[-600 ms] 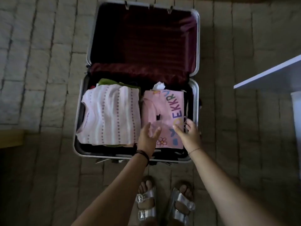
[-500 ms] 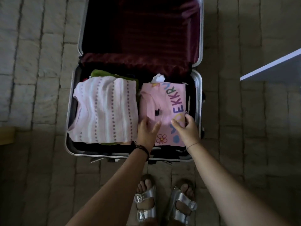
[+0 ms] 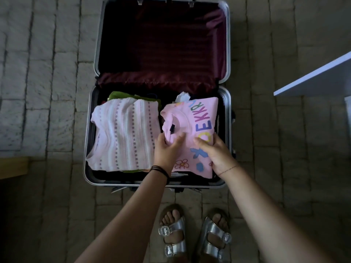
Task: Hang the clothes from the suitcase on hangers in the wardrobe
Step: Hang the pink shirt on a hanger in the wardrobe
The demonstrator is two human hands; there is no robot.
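I judge this to be the very start of the job. The suitcase lies open on the floor, lid thrown back and bare inside, and the near half is packed with folded clothes in two stacks. Nothing from it looks hung yet: I can see no hanger and no wardrobe from here. A white panel juts in at the right, and I cannot tell what it belongs to.

The step in hand is taking the first garment. The pink shirt with coloured letters tops the right stack, folded and lying flat in the case. My left grip is clamped on its left edge, thumb laid on top and fingers tucked round the side. My right grip is clamped on the right edge the same way.

Left to do, as I read it:
- Lift the pink shirt out, shake it open and find a hanger.
- Do the same for the striped top on the left stack and the green piece showing under it.
- Work through the darker clothes lower down, which are too dim to count.
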